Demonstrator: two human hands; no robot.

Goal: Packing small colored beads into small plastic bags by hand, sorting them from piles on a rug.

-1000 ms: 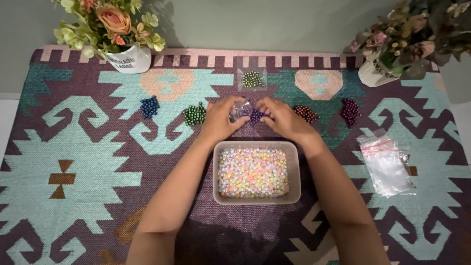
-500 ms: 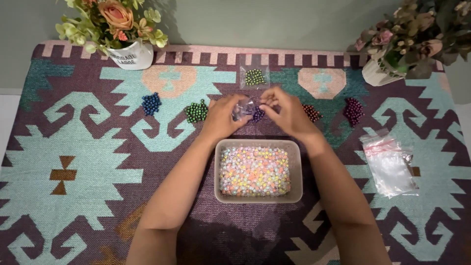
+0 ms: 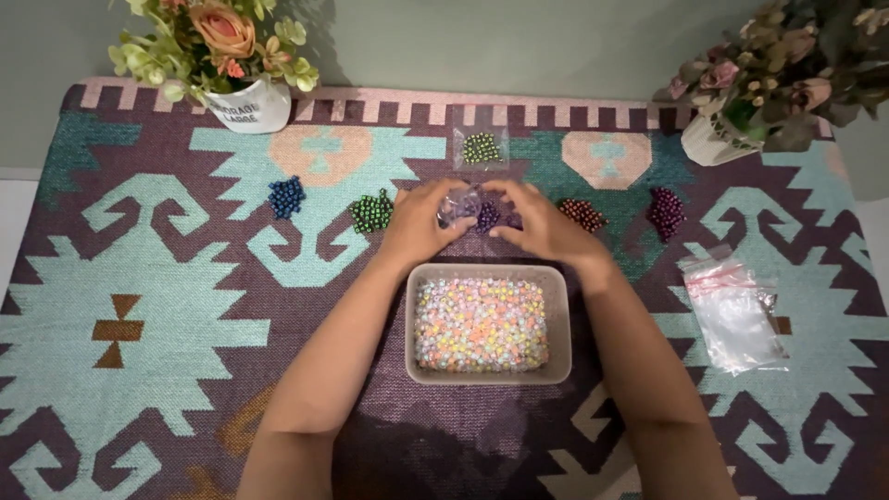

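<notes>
My left hand (image 3: 419,225) and my right hand (image 3: 540,222) meet just beyond a grey tray (image 3: 409,315) filled with pastel beads. Between them they hold a small clear bag (image 3: 460,205) with purple beads (image 3: 488,218) at its mouth. The left fingers pinch the bag's left side. The right fingers are at the purple beads. Part of the bag is hidden by my fingers.
On the patterned rug lie piles of blue beads (image 3: 286,196), green beads (image 3: 370,212), red-brown beads (image 3: 582,215) and magenta beads (image 3: 666,212). A bagged lot of light green beads (image 3: 481,148) lies farther back. Clear bags (image 3: 736,310) lie right. Flower pots (image 3: 243,104) (image 3: 708,141) stand at both far corners.
My hands stayed over the bag and purple beads; the right hand lifted slightly, then lowered back onto the beads. The view shifted a little.
</notes>
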